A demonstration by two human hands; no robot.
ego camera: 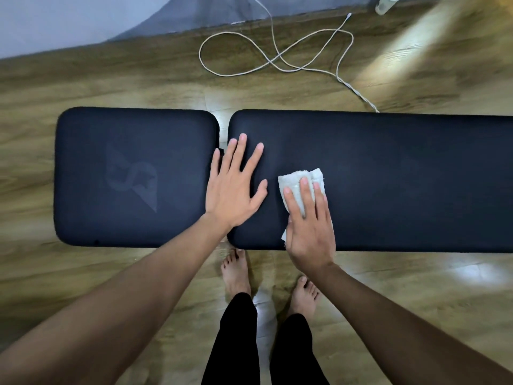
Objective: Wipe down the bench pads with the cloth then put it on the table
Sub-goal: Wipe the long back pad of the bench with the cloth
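Note:
Two dark navy bench pads lie end to end across the view. The short left pad (133,176) bears a faint logo, and the long right pad (402,179) runs off the right edge. My left hand (236,184) rests flat with spread fingers on the left end of the long pad, beside the gap between the pads. My right hand (308,220) presses a folded white cloth (298,180) onto the long pad with straight fingers; much of the cloth is hidden beneath the hand. No table is in view.
A wooden floor (111,79) surrounds the bench. A white cable (277,55) loops on the floor behind the long pad. A grey fabric (194,15) hangs at the back wall, and a pale bottle-like object (384,5) stands at the top right. My bare feet (236,270) stand before the bench.

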